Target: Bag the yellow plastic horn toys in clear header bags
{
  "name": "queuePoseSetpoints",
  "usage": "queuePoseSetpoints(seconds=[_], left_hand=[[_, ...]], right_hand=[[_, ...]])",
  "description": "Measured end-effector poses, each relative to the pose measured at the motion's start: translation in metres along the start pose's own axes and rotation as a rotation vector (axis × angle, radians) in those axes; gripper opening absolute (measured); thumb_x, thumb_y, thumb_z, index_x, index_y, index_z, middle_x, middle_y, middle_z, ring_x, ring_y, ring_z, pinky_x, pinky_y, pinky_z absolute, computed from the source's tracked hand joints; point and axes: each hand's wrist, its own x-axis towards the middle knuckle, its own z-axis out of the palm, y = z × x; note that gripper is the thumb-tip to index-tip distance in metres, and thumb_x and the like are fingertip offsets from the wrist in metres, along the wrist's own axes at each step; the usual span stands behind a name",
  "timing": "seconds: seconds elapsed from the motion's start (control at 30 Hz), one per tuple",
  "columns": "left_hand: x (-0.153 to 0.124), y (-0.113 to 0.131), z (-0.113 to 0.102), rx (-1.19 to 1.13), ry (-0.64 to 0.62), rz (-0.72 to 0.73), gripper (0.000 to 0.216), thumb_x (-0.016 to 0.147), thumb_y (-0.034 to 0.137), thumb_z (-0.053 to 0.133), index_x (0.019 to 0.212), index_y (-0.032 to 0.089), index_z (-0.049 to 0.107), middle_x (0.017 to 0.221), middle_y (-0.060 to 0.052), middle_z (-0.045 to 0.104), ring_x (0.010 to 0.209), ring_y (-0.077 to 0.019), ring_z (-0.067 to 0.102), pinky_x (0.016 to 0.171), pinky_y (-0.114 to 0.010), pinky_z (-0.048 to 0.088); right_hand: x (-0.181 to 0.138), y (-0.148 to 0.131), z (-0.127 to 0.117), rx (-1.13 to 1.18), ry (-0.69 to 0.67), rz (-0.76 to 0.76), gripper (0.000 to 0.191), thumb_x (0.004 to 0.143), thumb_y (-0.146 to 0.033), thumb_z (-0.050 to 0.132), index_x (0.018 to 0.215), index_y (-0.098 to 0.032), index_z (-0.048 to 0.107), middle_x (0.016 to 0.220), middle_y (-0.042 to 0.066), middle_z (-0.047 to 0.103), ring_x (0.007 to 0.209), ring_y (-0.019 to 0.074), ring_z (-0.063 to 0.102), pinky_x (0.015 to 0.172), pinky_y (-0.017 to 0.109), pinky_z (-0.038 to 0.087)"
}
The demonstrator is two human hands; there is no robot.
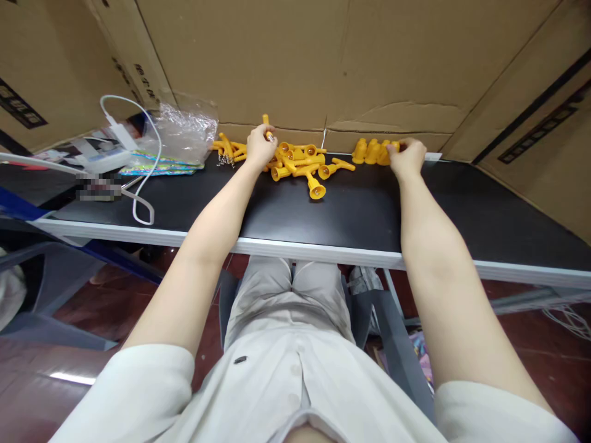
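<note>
My left hand (261, 146) is closed around a yellow-handled corkscrew (266, 120), its handle sticking up past the fingers and a bit of metal spiral showing. Under and beside that hand lies a pile of assembled yellow corkscrews (295, 166) with bell-shaped caps. Further left are loose yellow handles (225, 146) with bare metal spirals. Over to the right, yellow bell-shaped caps (370, 151) stand in a row against the cardboard. My right hand (409, 155) has its fingers closed on the cap at the right end of this row, partly hiding it.
Cardboard (286, 61) walls the back and both sides of the black table (323, 224). At left lie a clear plastic bag (184, 126), a colourful packet (161, 166), a white cable (159, 144) and a white device (108, 159). A metal strip (318, 247) edges the table front.
</note>
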Motion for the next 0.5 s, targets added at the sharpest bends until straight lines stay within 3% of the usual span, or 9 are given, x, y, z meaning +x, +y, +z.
queuePoseSetpoints(seconds=[0.17, 0.33, 0.5], left_hand=[[0.018, -0.017, 0.009, -0.221, 0.092, -0.161, 0.059, 0.082, 0.025, 0.086, 0.138, 0.023, 0.067, 0.132, -0.011, 0.074, 0.149, -0.0360, 0.058, 0.135, -0.049, 0.031], [0.021, -0.012, 0.005, -0.285, 0.164, -0.238, 0.082, 0.082, 0.025, 0.091, 0.154, 0.027, 0.053, 0.150, -0.012, 0.063, 0.157, -0.0350, 0.051, 0.135, -0.048, 0.032], [0.015, -0.003, -0.003, -0.327, 0.238, -0.267, 0.080, 0.089, 0.022, 0.087, 0.157, 0.031, 0.046, 0.163, -0.010, 0.052, 0.161, -0.0303, 0.045, 0.135, -0.044, 0.032]], right_hand=[[-0.011, 0.004, -0.006, -0.007, -0.089, 0.108, 0.031, 0.101, -0.010, 0.067, 0.131, -0.003, 0.074, 0.138, 0.025, 0.073, 0.127, 0.0291, 0.071, 0.105, 0.032, 0.050], [-0.014, 0.009, -0.004, -0.003, -0.108, 0.218, 0.051, 0.097, 0.001, 0.065, 0.147, 0.005, 0.059, 0.144, 0.027, 0.068, 0.134, 0.0298, 0.068, 0.105, 0.028, 0.049], [-0.011, 0.013, -0.004, -0.122, -0.188, 0.156, 0.030, 0.102, -0.004, 0.055, 0.126, -0.004, 0.073, 0.137, 0.028, 0.072, 0.126, 0.0291, 0.070, 0.099, 0.030, 0.048]])
